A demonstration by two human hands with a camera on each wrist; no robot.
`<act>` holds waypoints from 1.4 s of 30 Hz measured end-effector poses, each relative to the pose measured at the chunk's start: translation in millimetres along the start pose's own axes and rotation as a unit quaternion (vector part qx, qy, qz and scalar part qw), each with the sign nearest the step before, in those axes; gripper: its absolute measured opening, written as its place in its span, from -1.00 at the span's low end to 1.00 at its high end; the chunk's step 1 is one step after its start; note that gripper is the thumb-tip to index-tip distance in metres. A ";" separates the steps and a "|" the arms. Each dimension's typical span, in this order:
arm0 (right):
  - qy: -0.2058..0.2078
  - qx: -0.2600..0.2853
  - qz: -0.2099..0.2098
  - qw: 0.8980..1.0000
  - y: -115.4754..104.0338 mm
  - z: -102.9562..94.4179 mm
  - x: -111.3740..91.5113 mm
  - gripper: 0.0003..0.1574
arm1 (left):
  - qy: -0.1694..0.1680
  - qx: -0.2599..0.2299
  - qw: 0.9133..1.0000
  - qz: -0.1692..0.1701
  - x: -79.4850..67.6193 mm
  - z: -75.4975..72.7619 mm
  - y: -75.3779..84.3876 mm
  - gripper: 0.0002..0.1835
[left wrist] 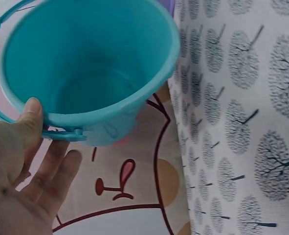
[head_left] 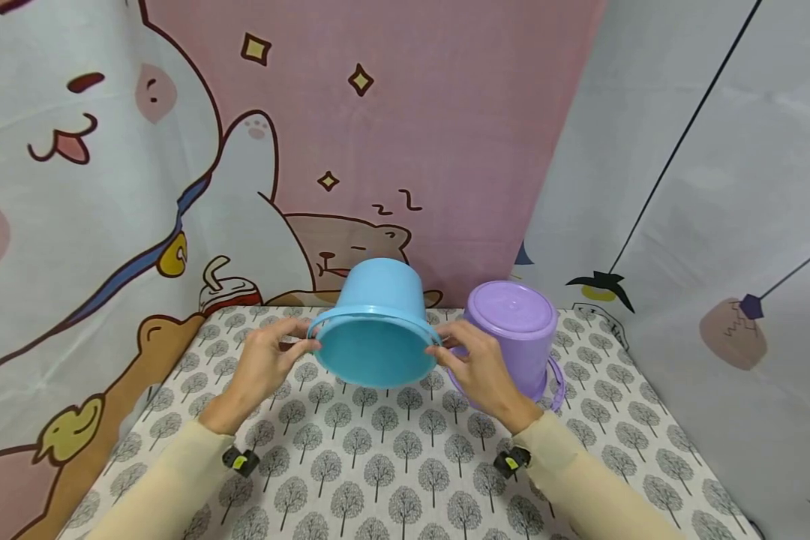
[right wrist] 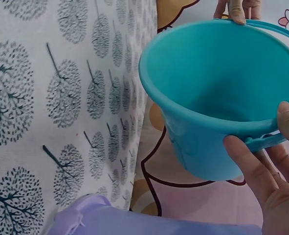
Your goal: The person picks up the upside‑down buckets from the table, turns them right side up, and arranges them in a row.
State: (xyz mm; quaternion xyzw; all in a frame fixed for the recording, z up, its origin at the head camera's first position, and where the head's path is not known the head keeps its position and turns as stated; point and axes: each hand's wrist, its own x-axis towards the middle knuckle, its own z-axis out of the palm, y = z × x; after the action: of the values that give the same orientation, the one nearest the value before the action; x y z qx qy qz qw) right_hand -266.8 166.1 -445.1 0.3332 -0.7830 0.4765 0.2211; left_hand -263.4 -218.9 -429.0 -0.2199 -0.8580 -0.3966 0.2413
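Note:
Between both hands a blue bucket (head_left: 383, 289) is held tilted over the table, its mouth facing me. My left hand (head_left: 265, 364) pinches the rim at the left, thumb over the edge, by the handle's joint. On the opposite side my right hand (head_left: 475, 364) grips the rim with thumb and fingers. The handle (head_left: 371, 309) lies along the upper side of the rim. The inside of the bucket (left wrist: 95, 58) shows bare walls and floor in the left wrist view. Just behind my right hand, a purple bucket (head_left: 513, 307) stands upside down on the table.
A cloth with a tree print (head_left: 378, 472) covers the table. The purple bucket's handle (head_left: 559, 384) hangs at its right side near the cloth. A cartoon-printed curtain (head_left: 445, 112) closes off the back, and a pale curtain (head_left: 702, 187) hangs along the right edge.

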 end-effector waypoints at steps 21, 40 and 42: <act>-0.020 0.046 0.131 0.990 -17.7 -9.4 15.2 -0.67 | -0.017 -0.025 0.999 -0.017 13.7 -16.0 21.9 -0.54; -0.012 0.097 0.143 0.985 -27.7 -19.3 34.2 -0.18 | -0.023 0.011 1.000 -0.009 27.7 -26.7 27.5 -0.27; -0.012 0.094 0.145 0.985 -28.6 -19.3 36.4 -0.19 | -0.026 0.009 1.000 -0.015 29.1 -28.0 28.2 -0.29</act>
State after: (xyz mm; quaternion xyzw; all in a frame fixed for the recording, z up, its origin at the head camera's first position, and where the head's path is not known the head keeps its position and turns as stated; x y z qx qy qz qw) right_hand -270.1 162.8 -395.1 0.2415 -0.7775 0.5705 0.1082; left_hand -263.6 -218.8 -379.7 -0.2147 -0.8707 -0.3867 0.2151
